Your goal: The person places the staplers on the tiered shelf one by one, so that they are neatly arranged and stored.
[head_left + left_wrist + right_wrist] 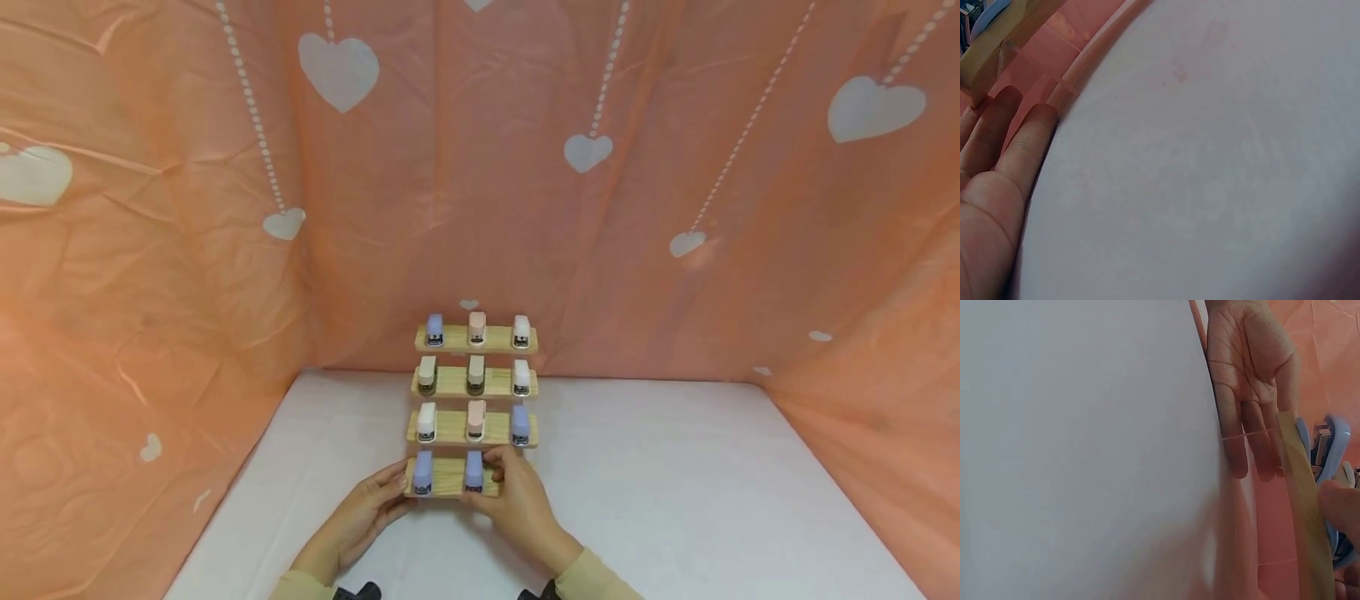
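Observation:
A tiered stand has wooden shelves with mini staplers on them. Its lowest shelf [448, 468] bears two lavender staplers, one at the left [423, 472] and one near the middle [474, 471]. My left hand [369, 508] touches that shelf's left end, fingers mostly straight; in the left wrist view its fingertips [1032, 119] reach under the wood. My right hand [519, 502] holds the middle lavender stapler, thumb at its front and index finger behind its right side. In the right wrist view the right thumb [1340, 506] lies beside the wooden edge [1304, 506].
Above, the higher shelves carry white [426, 422], pink [476, 420], beige [427, 374] and lavender [521, 424] staplers. Clear supports [1272, 519] stand under the wood. A white tabletop [660, 492] lies around the stand, with an orange heart-patterned cloth [487, 208] behind.

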The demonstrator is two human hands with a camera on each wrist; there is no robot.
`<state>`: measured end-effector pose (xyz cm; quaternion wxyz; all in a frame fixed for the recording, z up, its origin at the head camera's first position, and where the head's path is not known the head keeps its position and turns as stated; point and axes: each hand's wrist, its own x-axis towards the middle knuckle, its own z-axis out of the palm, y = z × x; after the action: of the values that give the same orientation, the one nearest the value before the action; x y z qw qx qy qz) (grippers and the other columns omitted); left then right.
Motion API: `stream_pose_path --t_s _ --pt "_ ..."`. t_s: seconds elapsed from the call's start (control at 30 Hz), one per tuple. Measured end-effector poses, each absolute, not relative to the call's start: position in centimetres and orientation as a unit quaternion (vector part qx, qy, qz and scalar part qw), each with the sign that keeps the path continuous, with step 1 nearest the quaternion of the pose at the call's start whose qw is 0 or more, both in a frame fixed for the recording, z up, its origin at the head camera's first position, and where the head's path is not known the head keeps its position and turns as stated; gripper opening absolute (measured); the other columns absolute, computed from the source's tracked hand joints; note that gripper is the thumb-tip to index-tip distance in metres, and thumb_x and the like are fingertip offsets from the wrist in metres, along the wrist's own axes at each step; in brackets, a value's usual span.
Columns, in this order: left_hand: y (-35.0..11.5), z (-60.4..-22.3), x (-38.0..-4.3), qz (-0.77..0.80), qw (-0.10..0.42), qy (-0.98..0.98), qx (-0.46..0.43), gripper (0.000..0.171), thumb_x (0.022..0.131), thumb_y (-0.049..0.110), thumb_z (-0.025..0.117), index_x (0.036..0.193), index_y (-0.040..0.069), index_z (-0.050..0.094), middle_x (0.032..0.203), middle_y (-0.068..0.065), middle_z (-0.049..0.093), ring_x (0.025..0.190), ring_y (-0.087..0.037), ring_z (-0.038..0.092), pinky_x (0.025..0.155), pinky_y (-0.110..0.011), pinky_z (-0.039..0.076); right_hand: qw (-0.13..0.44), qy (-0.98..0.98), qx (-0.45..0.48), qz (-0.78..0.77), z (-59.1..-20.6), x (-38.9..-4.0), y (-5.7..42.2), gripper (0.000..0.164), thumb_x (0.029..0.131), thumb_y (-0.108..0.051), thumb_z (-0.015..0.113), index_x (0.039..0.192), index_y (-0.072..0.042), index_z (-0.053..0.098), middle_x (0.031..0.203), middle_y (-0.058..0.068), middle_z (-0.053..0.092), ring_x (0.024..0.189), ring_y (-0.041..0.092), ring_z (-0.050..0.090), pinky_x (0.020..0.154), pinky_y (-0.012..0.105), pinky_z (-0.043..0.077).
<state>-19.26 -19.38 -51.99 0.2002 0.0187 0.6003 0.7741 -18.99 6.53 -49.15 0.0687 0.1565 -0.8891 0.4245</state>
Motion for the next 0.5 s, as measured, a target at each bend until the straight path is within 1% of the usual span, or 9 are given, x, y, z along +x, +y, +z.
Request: stream_pose_path --t_s 0.13,0.2,0.23,0.3,0.4,0.47,0.5 --pt "-19.3 -52.3 -19.3 0.776 0.197 0.599 0.025 0.066 0.1 0.029 0.054 0.15 -0.002 0.025 0.153 -0.023 0.028 0.132 -0.026 0.042 0.106 -0.039 0.041 0.057 -0.881 0.155 0.444 -48.9 -18.5 7.0 0.06 0.075 -0.047 0.08 0.117 -0.014 0.052 0.104 -0.003 0.057 0.088 0.012 0.052 0.072 0.027 0.047" --pt "-19.2 -52.4 -19.2 0.777 0.193 0.599 0.028 0.065 0.1 0.029 0.054 0.15 -0.002 0.026 0.153 -0.023 0.028 0.131 -0.025 0.043 0.106 -0.039 0.041 0.054 -0.871 0.168 0.459 -48.6 -18.1 7.8 0.057 0.079 -0.046 0.078 0.119 -0.015 0.052 0.107 -0.002 0.059 0.091 0.012 0.055 0.076 0.027 0.051" --pt "-19.2 -52.4 -19.2 0.777 0.19 0.6 0.028 0.065 0.1 0.028 0.054 0.15 -0.002 0.026 0.153 -0.023 0.029 0.13 -0.025 0.043 0.106 -0.039 0.041 0.062 -0.863 0.184 0.466 -48.5 -17.8 8.4 0.054 0.081 -0.043 0.077 0.12 -0.015 0.052 0.108 -0.001 0.061 0.091 0.011 0.057 0.076 0.027 0.052" --pt "-19.1 -52.2 -19.1 0.775 0.184 0.604 0.025 0.064 0.1 0.027 0.055 0.149 -0.003 0.028 0.152 -0.024 0.03 0.129 -0.024 0.045 0.106 -0.039 0.041 0.11 -0.851 0.236 0.456 -48.2 -17.5 10.0 0.044 0.085 -0.036 0.075 0.118 -0.013 0.056 0.105 -0.001 0.064 0.087 0.01 0.059 0.073 0.026 0.054" --pt "-19.2 -51.7 -18.9 0.749 0.161 0.642 0.016 0.062 0.099 0.027 0.056 0.148 -0.003 0.032 0.148 -0.023 0.037 0.126 -0.024 0.047 0.103 -0.036 0.044 0.232 -0.831 0.312 0.398 -47.9 -17.9 12.8 0.029 0.086 -0.02 0.075 0.109 -0.01 0.061 0.095 -0.001 0.066 0.077 0.01 0.06 0.065 0.025 0.055" --pt "-19.2 -51.1 -18.8 0.718 0.126 0.684 0.013 0.057 0.099 0.023 0.057 0.146 -0.002 0.037 0.144 -0.023 0.043 0.126 -0.026 0.049 0.102 -0.037 0.046 0.308 -0.83 0.316 0.341 -47.5 -18.7 14.6 0.027 0.083 -0.015 0.075 0.107 -0.007 0.063 0.094 0.001 0.066 0.077 0.012 0.06 0.064 0.028 0.054" --pt "-19.3 -50.7 -18.8 0.69 0.102 0.717 0.016 0.054 0.099 0.022 0.057 0.144 -0.001 0.04 0.142 -0.022 0.046 0.125 -0.028 0.05 0.101 -0.038 0.046 0.328 -0.837 0.304 0.316 -47.3 -19.2 15.5 0.029 0.083 -0.015 0.075 0.108 -0.006 0.064 0.095 0.002 0.067 0.08 0.014 0.061 0.066 0.03 0.054"
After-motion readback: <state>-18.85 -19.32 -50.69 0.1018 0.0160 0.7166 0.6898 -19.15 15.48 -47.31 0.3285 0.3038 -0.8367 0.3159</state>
